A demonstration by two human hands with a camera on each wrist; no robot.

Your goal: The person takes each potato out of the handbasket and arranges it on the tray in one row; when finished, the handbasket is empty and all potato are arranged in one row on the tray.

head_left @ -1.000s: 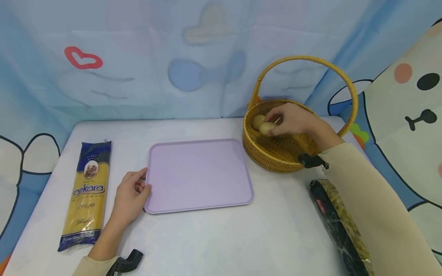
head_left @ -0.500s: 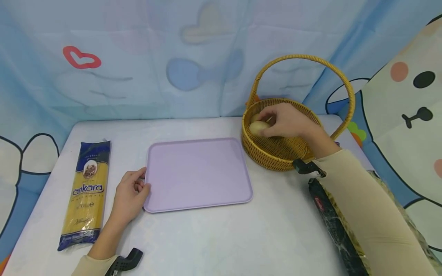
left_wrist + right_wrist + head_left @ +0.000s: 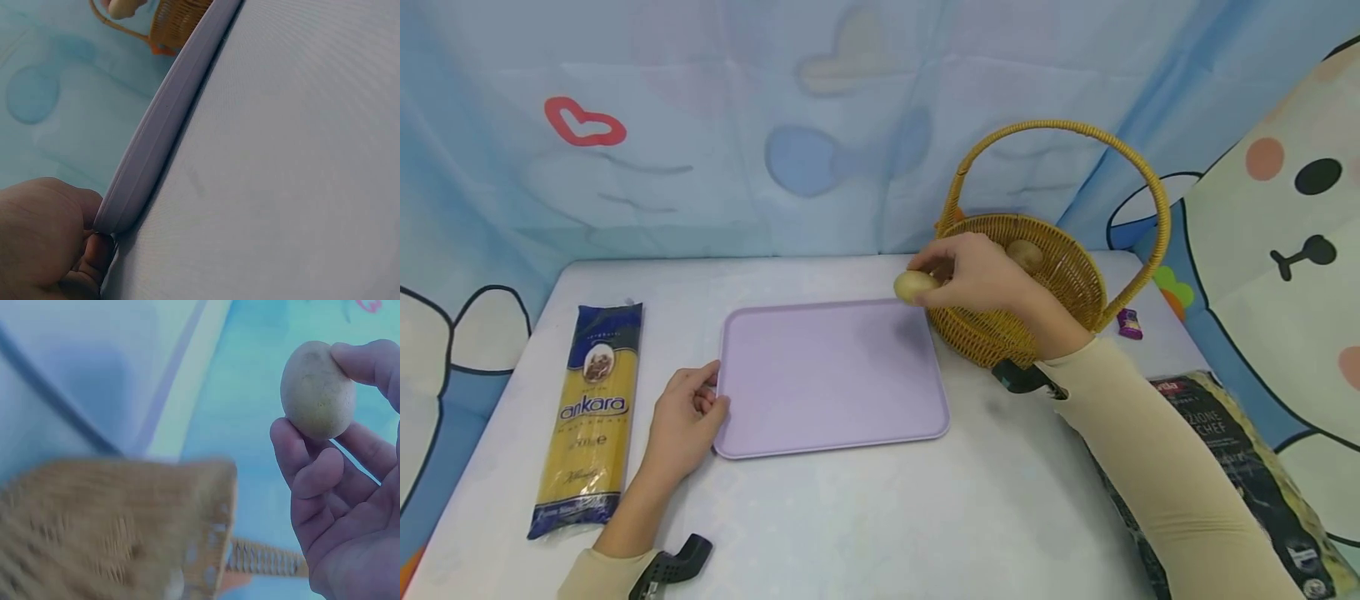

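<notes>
My right hand (image 3: 977,271) pinches a small yellowish potato (image 3: 916,287) between thumb and fingertips. It holds the potato up beside the basket's left rim, above the far right corner of a lilac tray (image 3: 835,383). The right wrist view shows the potato (image 3: 317,390) as smooth and oval, with a greenish patch. Inside the wicker basket (image 3: 1000,337) another potato (image 3: 1025,256) shows past the wrist; the hand hides part of the basket's inside. At the tray's left edge, my left hand (image 3: 683,421) grips the rim, thumb and fingers at the corner in the left wrist view.
A yellow and blue pasta packet (image 3: 591,417) lies left of the left hand. Under the right forearm lies a black packet (image 3: 1217,433), partly covered by the sleeve. A small purple wrapped sweet (image 3: 1129,323) sits right of the basket, whose tall handle (image 3: 1060,125) arches above it.
My right hand has lifted the potato out of the basket and carried it left over the rim. The purple sweet and more of the black packet have come into view. The left hand stays put.
</notes>
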